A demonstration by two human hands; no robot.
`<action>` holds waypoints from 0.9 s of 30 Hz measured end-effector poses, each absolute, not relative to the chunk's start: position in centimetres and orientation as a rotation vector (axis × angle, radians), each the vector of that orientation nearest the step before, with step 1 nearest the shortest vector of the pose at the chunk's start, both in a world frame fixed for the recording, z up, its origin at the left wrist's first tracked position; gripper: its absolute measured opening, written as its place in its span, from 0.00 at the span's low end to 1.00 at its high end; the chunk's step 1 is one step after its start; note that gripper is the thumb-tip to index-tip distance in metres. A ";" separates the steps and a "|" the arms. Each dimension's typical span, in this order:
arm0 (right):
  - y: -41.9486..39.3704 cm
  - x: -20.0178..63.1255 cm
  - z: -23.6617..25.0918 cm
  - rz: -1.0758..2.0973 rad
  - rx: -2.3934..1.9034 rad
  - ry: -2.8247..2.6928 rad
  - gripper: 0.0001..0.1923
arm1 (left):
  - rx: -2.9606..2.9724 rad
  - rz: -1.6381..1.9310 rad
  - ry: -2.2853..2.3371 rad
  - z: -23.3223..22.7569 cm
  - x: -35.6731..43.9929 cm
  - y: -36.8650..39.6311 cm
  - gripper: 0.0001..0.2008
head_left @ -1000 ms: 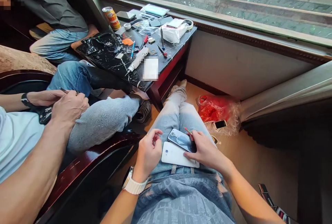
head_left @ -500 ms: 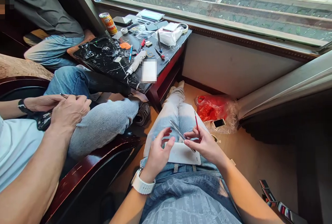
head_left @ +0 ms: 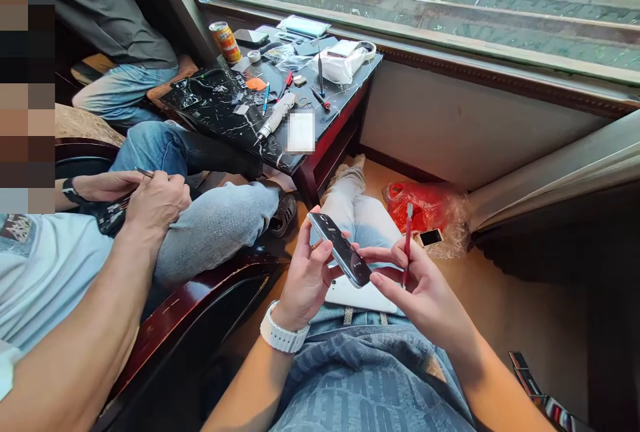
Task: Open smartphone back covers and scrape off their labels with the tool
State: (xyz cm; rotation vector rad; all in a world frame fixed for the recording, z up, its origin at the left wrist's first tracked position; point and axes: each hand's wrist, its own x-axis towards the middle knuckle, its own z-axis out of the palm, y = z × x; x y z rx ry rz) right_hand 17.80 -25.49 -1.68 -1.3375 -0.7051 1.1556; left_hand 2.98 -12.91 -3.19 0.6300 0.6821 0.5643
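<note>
A dark, glossy smartphone (head_left: 341,250) with a silver edge is tilted above my lap. My left hand (head_left: 309,279) is closed on its upper left part, with the thumb on the near edge. My right hand (head_left: 425,285) grips a slim tool with a red handle (head_left: 407,245) and a flat, pale metal tip pointing up; I cannot tell its exact kind. The thumb and a finger of that hand also touch or nearly touch the phone's lower right end. Beneath the phone, a white flat board (head_left: 357,295) lies across my lap, partly hidden by my hands.
On the black marble table (head_left: 227,122) are a can (head_left: 225,42), a white cylindrical power tool (head_left: 277,117), screwdrivers (head_left: 321,75) and plastic bags (head_left: 340,67). Another person's hands (head_left: 157,199) work at left. A red bag (head_left: 405,202) and another phone (head_left: 431,238) lie on the floor.
My left hand, apart from the phone before, has closed on it. The phone has turned from edge-on to show its dark face. The red tool now stands more upright, and the view has shifted slightly.
</note>
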 end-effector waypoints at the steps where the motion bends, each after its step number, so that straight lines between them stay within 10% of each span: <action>1: -25.5 17.6 -1.5 1.151 -1.338 -0.714 0.25 | 0.632 0.573 0.685 -3.1 2.9 -12.9 0.47; 27: -25.3 16.7 -2.8 1.033 -1.330 -0.633 0.16 | 0.858 0.560 0.638 -3.9 1.6 -14.7 0.35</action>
